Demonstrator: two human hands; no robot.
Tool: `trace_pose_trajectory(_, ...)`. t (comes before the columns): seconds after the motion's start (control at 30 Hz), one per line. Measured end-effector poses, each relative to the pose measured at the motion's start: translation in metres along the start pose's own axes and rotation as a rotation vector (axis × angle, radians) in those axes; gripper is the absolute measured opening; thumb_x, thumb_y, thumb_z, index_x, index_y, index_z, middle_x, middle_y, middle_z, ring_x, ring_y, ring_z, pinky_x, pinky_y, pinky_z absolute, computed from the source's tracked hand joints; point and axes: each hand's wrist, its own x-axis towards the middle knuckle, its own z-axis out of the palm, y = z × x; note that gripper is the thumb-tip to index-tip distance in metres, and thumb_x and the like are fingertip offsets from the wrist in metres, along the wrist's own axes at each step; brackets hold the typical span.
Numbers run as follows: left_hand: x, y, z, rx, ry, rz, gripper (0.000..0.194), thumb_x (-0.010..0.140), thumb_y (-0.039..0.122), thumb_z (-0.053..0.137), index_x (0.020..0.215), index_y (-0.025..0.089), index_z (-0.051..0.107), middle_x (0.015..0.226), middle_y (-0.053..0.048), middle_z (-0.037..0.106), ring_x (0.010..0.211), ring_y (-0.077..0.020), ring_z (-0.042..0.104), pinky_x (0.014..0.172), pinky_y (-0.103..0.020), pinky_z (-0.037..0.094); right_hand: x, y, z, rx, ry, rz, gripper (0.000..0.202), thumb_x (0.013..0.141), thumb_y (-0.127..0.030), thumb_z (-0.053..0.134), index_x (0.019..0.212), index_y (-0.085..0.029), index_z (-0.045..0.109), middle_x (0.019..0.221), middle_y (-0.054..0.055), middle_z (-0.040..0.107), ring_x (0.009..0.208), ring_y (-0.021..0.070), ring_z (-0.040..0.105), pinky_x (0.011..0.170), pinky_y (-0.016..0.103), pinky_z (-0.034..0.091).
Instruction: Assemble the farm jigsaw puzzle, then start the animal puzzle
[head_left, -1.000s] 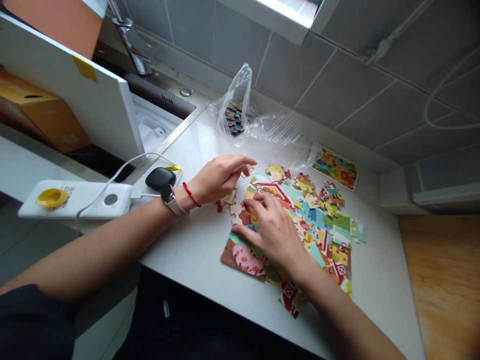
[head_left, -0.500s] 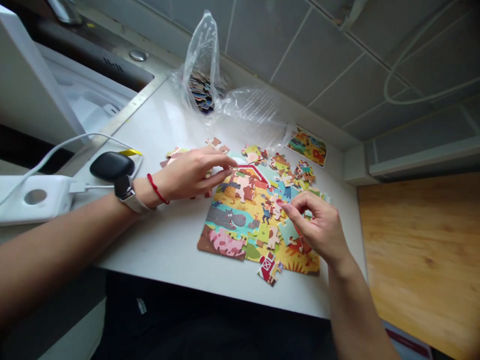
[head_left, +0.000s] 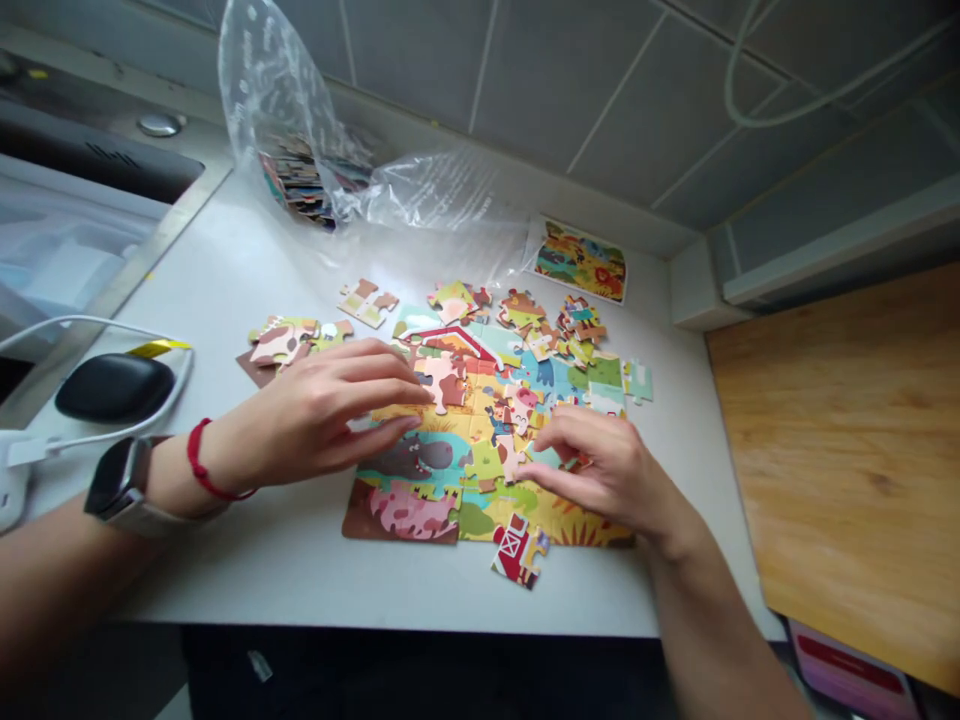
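A farm-animal jigsaw puzzle (head_left: 420,510) lies on the white counter, with loose pieces resting on top of it. My left hand (head_left: 341,410) hovers over its left side, fingers stretched out and holding nothing; the fingertips are near a pink-and-brown piece (head_left: 444,383). My right hand (head_left: 607,460) is over the right part, thumb and forefinger apart beside a pale pink piece (head_left: 511,458); whether they touch it I cannot tell. A pig-face piece (head_left: 523,400) lies just above that. At the puzzle's front edge sits a red barn piece (head_left: 516,550).
Loose pieces (head_left: 289,340) lie left of the puzzle and more (head_left: 521,310) along its back. Behind stand a clear plastic bag (head_left: 300,180) of pieces and a picture card (head_left: 583,262). A black case (head_left: 116,387) and white cable are at left, a wooden board (head_left: 840,450) at right.
The view has shifted, moving the counter things leftward. My left hand has come down from the red roof toward the puzzle's middle left. My right hand's fingers have opened and moved down from the pig-face piece.
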Motion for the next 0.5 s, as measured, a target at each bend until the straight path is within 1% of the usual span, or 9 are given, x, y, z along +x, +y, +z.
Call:
trace_pose_trajectory(0.07, -0.002, 0.002, 0.003, -0.011, -0.021, 0.002, 0.026, 0.102, 0.029, 0.065, 0.124, 0.033, 0.078, 0.112, -0.005, 0.080, 0.107, -0.0255, 0.074, 0.100, -0.043, 0.061, -0.003, 0.007, -0.001, 0.027, 0.201, 0.020, 0.018, 0.099, -0.030, 0.077, 0.085, -0.024, 0.067, 0.069, -0.004, 0.060, 0.059, 0.0129, 0.053, 0.059, 0.029, 0.044)
trace_pose_trajectory(0.13, -0.003, 0.002, 0.005, -0.025, -0.038, 0.006, 0.026, 0.102, 0.029, 0.065, 0.125, 0.034, 0.077, 0.114, -0.004, 0.080, 0.108, -0.0256, 0.075, 0.099, -0.042, 0.062, -0.004, 0.013, 0.000, -0.009, 0.299, 0.097, 0.013, 0.099, -0.031, 0.077, 0.090, -0.024, 0.071, 0.074, -0.002, 0.064, 0.063, 0.0147, 0.058, 0.062, 0.031, 0.048)
trace_pose_trajectory(0.17, -0.004, 0.002, 0.006, -0.030, -0.046, 0.009, 0.026, 0.102, 0.029, 0.065, 0.125, 0.034, 0.077, 0.115, -0.004, 0.080, 0.108, -0.0255, 0.075, 0.098, -0.041, 0.063, -0.004, 0.015, 0.001, -0.043, 0.300, 0.135, 0.010, 0.099, -0.034, 0.077, 0.098, -0.025, 0.074, 0.083, 0.001, 0.068, 0.071, 0.0173, 0.064, 0.068, 0.033, 0.053)
trace_pose_trajectory(0.2, -0.004, 0.001, 0.007, -0.032, -0.050, 0.012, 0.026, 0.102, 0.028, 0.065, 0.125, 0.034, 0.076, 0.116, -0.004, 0.080, 0.109, -0.0253, 0.075, 0.096, -0.040, 0.063, -0.003, 0.017, 0.002, -0.085, 0.274, 0.165, 0.017, 0.099, -0.039, 0.077, 0.108, -0.025, 0.076, 0.094, 0.005, 0.071, 0.083, 0.0210, 0.068, 0.076, 0.036, 0.057)
trace_pose_trajectory(0.27, -0.003, -0.001, 0.008, -0.026, -0.050, 0.022, 0.026, 0.103, 0.028, 0.064, 0.126, 0.033, 0.075, 0.116, -0.004, 0.080, 0.109, -0.0247, 0.075, 0.096, -0.039, 0.063, -0.001, 0.020, 0.006, -0.169, 0.197, 0.200, 0.037, 0.097, -0.046, 0.078, 0.127, -0.024, 0.073, 0.115, 0.010, 0.072, 0.107, 0.0288, 0.069, 0.094, 0.045, 0.059)
trace_pose_trajectory(0.3, -0.002, -0.001, 0.008, -0.023, -0.047, 0.028, 0.025, 0.103, 0.027, 0.064, 0.125, 0.032, 0.075, 0.115, -0.005, 0.080, 0.108, -0.0242, 0.075, 0.097, -0.038, 0.063, 0.000, 0.020, 0.009, -0.196, 0.172, 0.209, 0.042, 0.096, -0.048, 0.078, 0.130, -0.024, 0.072, 0.121, 0.012, 0.070, 0.114, 0.0312, 0.067, 0.099, 0.048, 0.058)
trace_pose_trajectory(0.37, -0.001, -0.002, 0.007, -0.021, -0.044, 0.033, 0.022, 0.104, 0.026, 0.063, 0.122, 0.029, 0.075, 0.114, -0.005, 0.080, 0.106, -0.0234, 0.075, 0.096, -0.037, 0.062, 0.003, 0.020, 0.014, -0.209, 0.154, 0.221, 0.037, 0.096, -0.047, 0.078, 0.125, -0.024, 0.074, 0.123, 0.012, 0.070, 0.117, 0.0328, 0.065, 0.102, 0.051, 0.057)
trace_pose_trajectory(0.43, 0.001, -0.001, 0.006, -0.026, -0.050, 0.027, 0.020, 0.105, 0.024, 0.063, 0.120, 0.025, 0.076, 0.113, -0.007, 0.079, 0.106, -0.0230, 0.074, 0.094, -0.037, 0.061, 0.004, 0.020, 0.017, -0.177, 0.159, 0.222, 0.027, 0.096, -0.043, 0.079, 0.115, -0.024, 0.075, 0.120, 0.011, 0.071, 0.115, 0.0323, 0.066, 0.102, 0.051, 0.056)
trace_pose_trajectory(0.5, 0.001, 0.000, 0.005, -0.033, -0.067, 0.023, 0.019, 0.105, 0.021, 0.063, 0.119, 0.022, 0.076, 0.113, -0.008, 0.079, 0.107, -0.0230, 0.073, 0.096, -0.037, 0.060, 0.005, 0.019, 0.018, -0.131, 0.164, 0.226, 0.022, 0.095, -0.039, 0.080, 0.109, -0.025, 0.072, 0.118, 0.010, 0.072, 0.114, 0.0320, 0.067, 0.102, 0.051, 0.055)
